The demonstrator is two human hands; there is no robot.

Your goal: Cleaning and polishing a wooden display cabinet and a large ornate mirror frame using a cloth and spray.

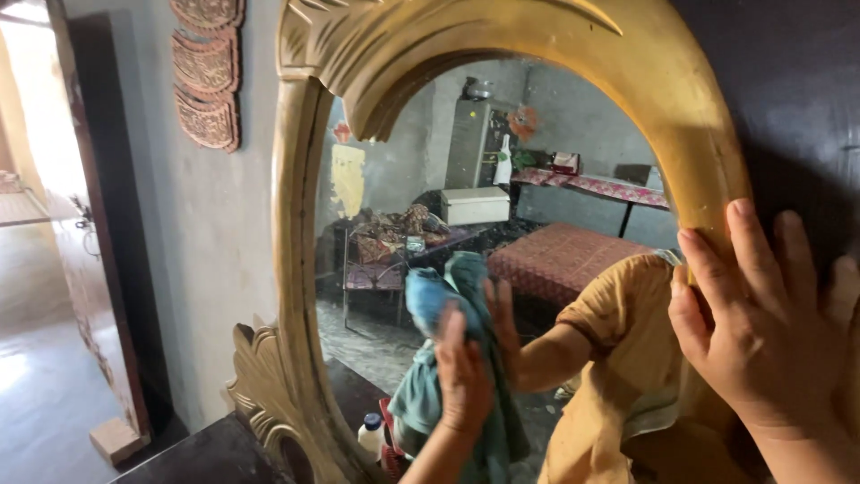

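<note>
Hands, nearest: our right hand lay flat, fingers spread wide, on the right edge of the gilded frame, steadying it. Our left hand gripped a teal cloth, fingers closed round it, pressed to the mirror glass near its lower edge. Below, at the dresser top's edge, stood a small white bottle. We judged hard rubbing might rock the mirror, or trailing cloth might topple that bottle.
</note>
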